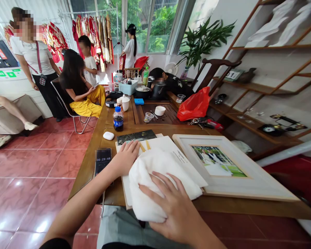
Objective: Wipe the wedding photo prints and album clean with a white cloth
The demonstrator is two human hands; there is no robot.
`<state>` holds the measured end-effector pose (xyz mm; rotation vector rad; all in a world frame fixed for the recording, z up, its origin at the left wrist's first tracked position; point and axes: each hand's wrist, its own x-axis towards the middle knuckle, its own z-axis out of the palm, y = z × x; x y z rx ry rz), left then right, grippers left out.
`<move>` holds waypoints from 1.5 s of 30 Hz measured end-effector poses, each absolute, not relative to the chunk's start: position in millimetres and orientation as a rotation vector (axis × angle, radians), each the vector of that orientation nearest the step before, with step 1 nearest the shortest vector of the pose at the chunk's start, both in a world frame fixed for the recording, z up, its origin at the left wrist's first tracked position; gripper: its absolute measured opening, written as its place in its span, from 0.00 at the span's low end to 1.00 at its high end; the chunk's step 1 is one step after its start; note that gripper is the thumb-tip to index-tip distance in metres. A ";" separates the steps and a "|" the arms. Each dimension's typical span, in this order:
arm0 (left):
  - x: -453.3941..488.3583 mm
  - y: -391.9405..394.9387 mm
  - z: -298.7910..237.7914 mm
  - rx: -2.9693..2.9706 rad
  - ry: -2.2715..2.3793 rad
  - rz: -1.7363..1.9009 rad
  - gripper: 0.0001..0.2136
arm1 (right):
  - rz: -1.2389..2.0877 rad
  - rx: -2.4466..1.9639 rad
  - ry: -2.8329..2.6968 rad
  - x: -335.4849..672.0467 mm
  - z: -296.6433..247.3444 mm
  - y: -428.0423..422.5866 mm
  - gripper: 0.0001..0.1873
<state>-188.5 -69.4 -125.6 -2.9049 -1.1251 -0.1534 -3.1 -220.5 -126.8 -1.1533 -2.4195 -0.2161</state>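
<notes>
My right hand (172, 204) lies flat with spread fingers on a white cloth (158, 180) that covers a white board or album (171, 148) at the near edge of the wooden table (93, 152). My left hand (125, 157) rests flat on the upper left corner of that white board, fingers stretched out. A white-framed photo (228, 166) lies just right of the cloth. A phone (103, 159) showing a timer sits to the left of my left hand.
Farther along the table are a white earbud case (108, 135), a cola bottle (118, 118), a tea tray with cups (159, 110) and a red plastic bag (194, 103). Several people sit or stand at the back left. Wooden shelves (269, 90) line the right wall.
</notes>
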 end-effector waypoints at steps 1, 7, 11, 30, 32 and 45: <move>-188.5 -69.5 -126.0 -2.909 -1.125 -0.171 0.28 | -0.219 -1.158 -2.420 0.1 -126.6 -220.5 0.41; -186.6 -71.1 -127.1 -2.929 -1.197 -0.259 0.26 | -0.332 -1.247 -2.374 32.9 -129.8 -220.7 0.37; -186.1 -71.1 -126.9 -2.936 -1.207 -0.259 0.26 | -0.417 -1.307 -2.331 50.9 -133.2 -221.7 0.34; -185.2 -72.6 -126.8 -2.916 -1.194 -0.264 0.26 | -0.133 -1.698 -2.473 32.5 -109.3 -152.1 0.34; -185.7 -72.4 -126.8 -2.926 -1.185 -0.268 0.25 | -0.088 -1.754 -2.487 28.9 -104.6 -136.7 0.34; -186.9 -73.7 -126.9 -2.931 -1.134 -0.366 0.23 | -0.112 -1.646 -2.474 33.8 -109.5 -96.3 0.33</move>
